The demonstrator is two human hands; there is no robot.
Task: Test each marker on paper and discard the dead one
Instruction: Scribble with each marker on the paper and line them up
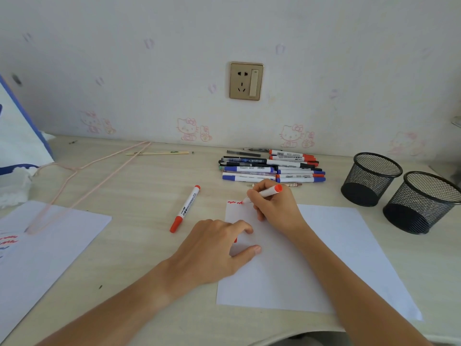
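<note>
My right hand (274,208) grips an uncapped red marker (269,192), its tip on the top left corner of a white sheet of paper (311,258), where a wavy red line (234,202) shows. My left hand (217,248) rests on the sheet's left edge with fingers curled; a bit of red, seemingly the cap (235,240), peeks out beneath them. A capped red marker (185,208) lies on the desk left of the sheet. A pile of red, blue and black markers (272,167) lies behind the sheet near the wall.
Two black mesh pen cups (369,179) (421,202) stand at the right. A second sheet with red scribbles (37,250) lies at the left under a pink wire hanger (82,176). A white and blue bag (17,136) sits far left. Chopsticks (157,153) lie near the wall.
</note>
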